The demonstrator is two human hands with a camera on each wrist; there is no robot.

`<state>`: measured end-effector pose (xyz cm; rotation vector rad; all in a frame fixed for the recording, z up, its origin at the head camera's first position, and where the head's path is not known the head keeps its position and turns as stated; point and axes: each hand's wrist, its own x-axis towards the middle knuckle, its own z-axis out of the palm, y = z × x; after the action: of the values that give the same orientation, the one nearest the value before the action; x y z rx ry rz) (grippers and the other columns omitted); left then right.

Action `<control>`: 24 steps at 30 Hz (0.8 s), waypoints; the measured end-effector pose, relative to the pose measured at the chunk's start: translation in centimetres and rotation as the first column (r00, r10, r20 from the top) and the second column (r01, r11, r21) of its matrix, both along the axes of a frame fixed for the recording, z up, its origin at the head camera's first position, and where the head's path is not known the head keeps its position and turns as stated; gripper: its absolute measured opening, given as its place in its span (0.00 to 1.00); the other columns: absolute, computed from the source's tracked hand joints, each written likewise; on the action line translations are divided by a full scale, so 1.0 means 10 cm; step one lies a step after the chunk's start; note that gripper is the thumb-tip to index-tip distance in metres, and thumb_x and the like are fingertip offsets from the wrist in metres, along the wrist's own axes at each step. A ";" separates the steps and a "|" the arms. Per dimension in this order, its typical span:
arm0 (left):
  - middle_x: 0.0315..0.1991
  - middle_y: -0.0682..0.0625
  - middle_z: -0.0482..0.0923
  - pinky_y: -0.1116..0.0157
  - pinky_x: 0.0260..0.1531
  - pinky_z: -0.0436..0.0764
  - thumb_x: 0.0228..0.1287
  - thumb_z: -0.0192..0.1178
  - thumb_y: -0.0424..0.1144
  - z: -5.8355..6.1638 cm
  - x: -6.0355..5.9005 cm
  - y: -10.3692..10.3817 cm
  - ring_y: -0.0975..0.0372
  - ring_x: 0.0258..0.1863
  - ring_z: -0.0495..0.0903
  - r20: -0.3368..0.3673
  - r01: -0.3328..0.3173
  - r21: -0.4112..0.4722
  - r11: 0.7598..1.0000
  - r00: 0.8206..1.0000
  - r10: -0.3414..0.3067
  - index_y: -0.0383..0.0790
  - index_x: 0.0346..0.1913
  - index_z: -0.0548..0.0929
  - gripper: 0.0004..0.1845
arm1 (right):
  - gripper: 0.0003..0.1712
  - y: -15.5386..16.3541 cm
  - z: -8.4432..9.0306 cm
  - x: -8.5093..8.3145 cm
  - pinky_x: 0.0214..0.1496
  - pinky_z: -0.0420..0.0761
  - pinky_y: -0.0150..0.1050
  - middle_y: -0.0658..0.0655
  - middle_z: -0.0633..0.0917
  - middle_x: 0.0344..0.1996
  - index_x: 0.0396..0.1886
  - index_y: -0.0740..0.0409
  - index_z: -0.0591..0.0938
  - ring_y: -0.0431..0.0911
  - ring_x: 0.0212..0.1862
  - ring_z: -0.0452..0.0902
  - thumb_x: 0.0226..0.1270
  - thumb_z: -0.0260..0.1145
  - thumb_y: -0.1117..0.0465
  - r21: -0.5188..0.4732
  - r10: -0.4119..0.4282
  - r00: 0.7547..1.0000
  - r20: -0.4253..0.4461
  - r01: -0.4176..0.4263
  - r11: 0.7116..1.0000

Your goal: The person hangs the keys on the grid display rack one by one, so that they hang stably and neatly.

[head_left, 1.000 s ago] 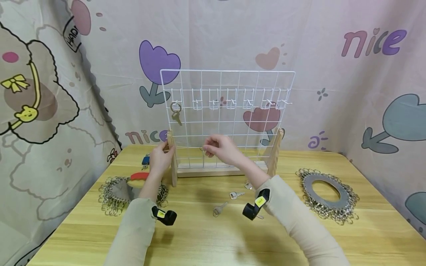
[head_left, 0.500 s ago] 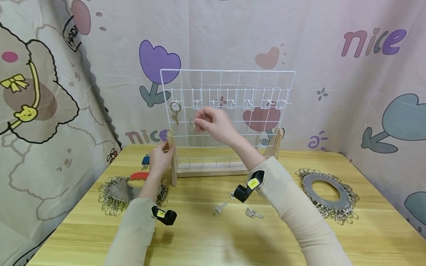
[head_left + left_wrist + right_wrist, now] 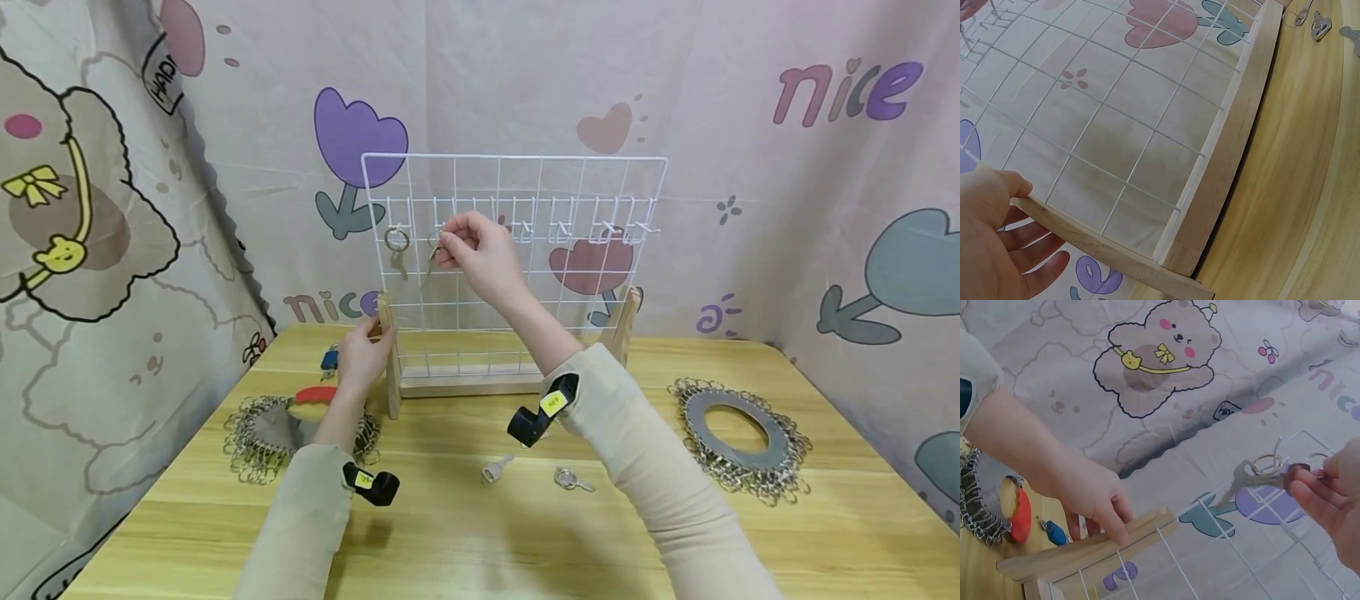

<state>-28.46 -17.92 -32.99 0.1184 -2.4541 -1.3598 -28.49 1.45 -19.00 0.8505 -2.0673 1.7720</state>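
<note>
My right hand point(image 3: 480, 250) pinches a keyring with its key point(image 3: 1254, 475) up at the second hook point(image 3: 442, 218) of the white grid rack point(image 3: 570, 179) — whether the ring is on yet, I can't tell. My left hand point(image 3: 362, 357) grips the wooden leg point(image 3: 387, 350); a missed hook would drop the key.

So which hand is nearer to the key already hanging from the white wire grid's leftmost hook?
Right. The right hand pinches another key ring just beside the hanging key; the left hand grips the wooden stand post well below it.
</note>
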 end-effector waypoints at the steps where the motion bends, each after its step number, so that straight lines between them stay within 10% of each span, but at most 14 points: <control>1: 0.55 0.35 0.74 0.51 0.54 0.72 0.67 0.52 0.44 0.00 0.00 0.00 0.46 0.55 0.73 0.000 0.001 0.000 1.000 1.000 -0.001 0.32 0.63 0.69 0.26 | 0.05 -0.01 0.00 0.00 0.35 0.82 0.37 0.63 0.80 0.26 0.37 0.74 0.76 0.45 0.27 0.81 0.65 0.58 0.72 -0.021 -0.011 1.000 -0.007 0.010 1.000; 24: 0.54 0.35 0.74 0.51 0.52 0.73 0.67 0.52 0.43 -0.01 0.00 0.00 0.46 0.53 0.74 -0.029 0.001 -0.016 1.000 1.000 -0.002 0.31 0.63 0.69 0.26 | 0.04 -0.06 -0.08 -0.03 0.31 0.80 0.29 0.60 0.82 0.27 0.37 0.68 0.78 0.45 0.28 0.80 0.66 0.58 0.70 0.065 -0.222 0.960 -0.172 0.236 0.970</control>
<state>-28.46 -17.96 -33.11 0.0925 -2.4407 -1.3332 -28.76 0.83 -19.78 0.7190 -2.0527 1.4534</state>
